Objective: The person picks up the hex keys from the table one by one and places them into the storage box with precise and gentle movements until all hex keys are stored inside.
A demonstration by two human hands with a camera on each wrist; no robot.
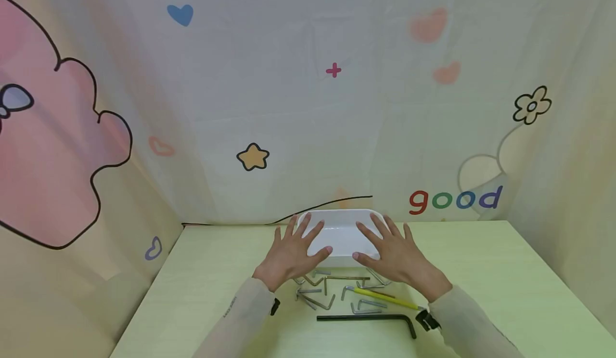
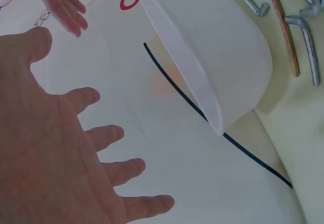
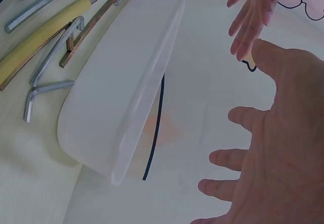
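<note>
Head view, left hand [image 1: 292, 251], right hand [image 1: 398, 253], splayed wide; white tray [image 1: 340, 261] between, below

Pale cartoon-printed cloth [image 1: 289, 91] hangs behind and beside a light yellowish table [image 1: 216, 256].

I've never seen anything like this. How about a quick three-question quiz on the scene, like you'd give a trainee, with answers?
1. True or false: both hands are holding something.
2. In the head view, what colour is the nearest hex key? A) silver B) yellow C) black
3. Fill in: the white ____ stands at the far side of the table, beyond the hex keys.

Key:
1. False: the left hand and right hand are spread, holding nothing.
2. C.
3. Tray.
</note>
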